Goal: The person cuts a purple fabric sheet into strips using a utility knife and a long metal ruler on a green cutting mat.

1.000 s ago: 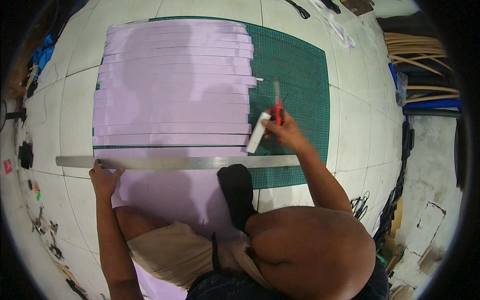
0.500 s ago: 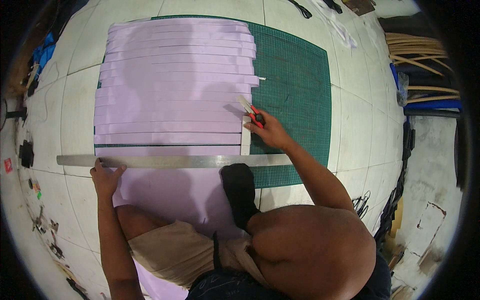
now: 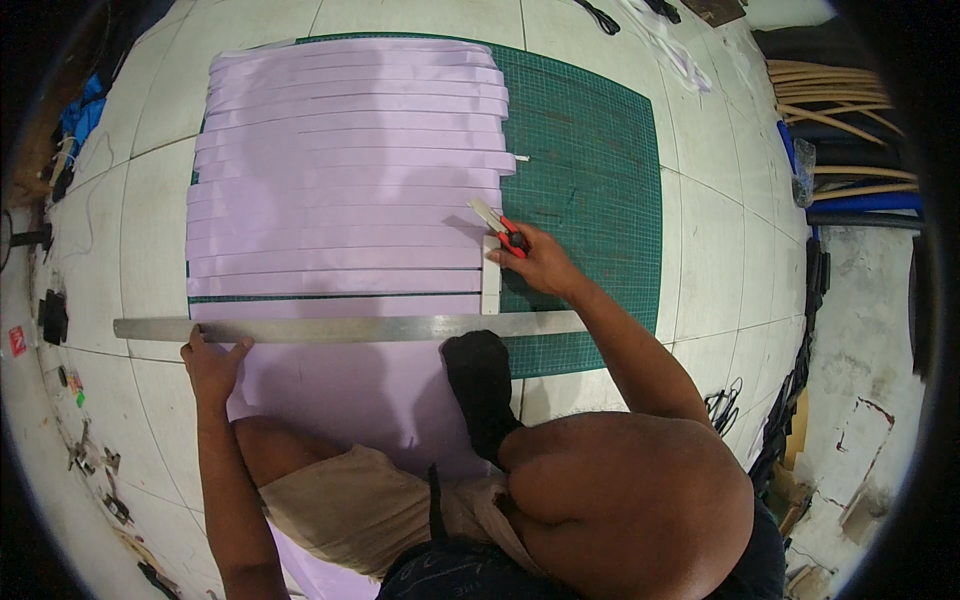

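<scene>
A long metal ruler [image 3: 370, 328] lies crosswise over a lilac sheet [image 3: 330, 375] and the green cutting mat [image 3: 590, 220]. My left hand [image 3: 213, 368] rests at the ruler's left part, thumb and fingers apart, pressing down on it. My right hand [image 3: 540, 262] grips a red and black cutter knife [image 3: 511, 238], its pale blade end pointing up and left over the lilac material. Under the right fingertips, a short whitish strip [image 3: 490, 290] stands between them and the ruler, along the sheet's right edge. Beyond the ruler lie several cut lilac strips [image 3: 340, 150], side by side.
My black-socked foot [image 3: 477, 375] rests against the ruler's near edge, on the sheet and mat. Pale floor tiles [image 3: 720, 260] surround the mat. Rolls and tan rods [image 3: 830, 95] lie at the far right, and small tools [image 3: 95, 460] are scattered at the left.
Both hands, the ruler and the strips hold nearly the same places. The knife tip has shifted slightly left and down, while the whole view has moved a little.
</scene>
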`<state>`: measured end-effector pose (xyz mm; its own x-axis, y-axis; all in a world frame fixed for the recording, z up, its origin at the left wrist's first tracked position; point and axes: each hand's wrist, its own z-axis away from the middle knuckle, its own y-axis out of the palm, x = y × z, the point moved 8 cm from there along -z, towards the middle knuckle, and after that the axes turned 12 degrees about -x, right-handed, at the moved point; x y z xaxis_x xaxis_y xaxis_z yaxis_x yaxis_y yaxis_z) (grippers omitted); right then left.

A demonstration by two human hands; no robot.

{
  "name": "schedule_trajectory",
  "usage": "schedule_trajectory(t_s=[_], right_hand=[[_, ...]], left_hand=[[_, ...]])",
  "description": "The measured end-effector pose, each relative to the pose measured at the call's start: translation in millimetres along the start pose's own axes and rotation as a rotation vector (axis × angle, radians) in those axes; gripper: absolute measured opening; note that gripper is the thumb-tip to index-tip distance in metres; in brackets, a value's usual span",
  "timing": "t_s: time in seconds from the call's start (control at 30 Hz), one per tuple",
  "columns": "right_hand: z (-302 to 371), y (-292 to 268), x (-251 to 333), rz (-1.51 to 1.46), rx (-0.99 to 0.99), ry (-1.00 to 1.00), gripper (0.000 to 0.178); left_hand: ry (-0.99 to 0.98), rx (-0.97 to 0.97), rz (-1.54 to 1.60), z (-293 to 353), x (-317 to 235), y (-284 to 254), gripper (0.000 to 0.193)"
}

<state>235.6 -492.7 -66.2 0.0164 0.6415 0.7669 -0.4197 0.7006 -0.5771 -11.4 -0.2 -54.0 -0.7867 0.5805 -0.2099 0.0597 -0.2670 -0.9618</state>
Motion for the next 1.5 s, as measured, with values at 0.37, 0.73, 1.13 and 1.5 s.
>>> schedule_trajectory(t_s=[0.37,0.73,1.13,1.5], right_hand=[[-2,2,-6,-0.052,-0.019,-0.022,0.057],[-1,9,-13,-0.032,0.066,0.117,0.055],[-1,1,-5,0.073,0.038,0.072,0.052],[-2,4,0,-0.029,0.052,0.118,0.049]], left_hand=[[0.011,0.001,0.021,1,4,2,0.109],[0.046,0.005,-0.038,1,7,5,0.112],[0.026,0.012,-0.046,0,4,5,0.111],[-0.110,-0.151,0.210,-12,39,-4,0.082]])
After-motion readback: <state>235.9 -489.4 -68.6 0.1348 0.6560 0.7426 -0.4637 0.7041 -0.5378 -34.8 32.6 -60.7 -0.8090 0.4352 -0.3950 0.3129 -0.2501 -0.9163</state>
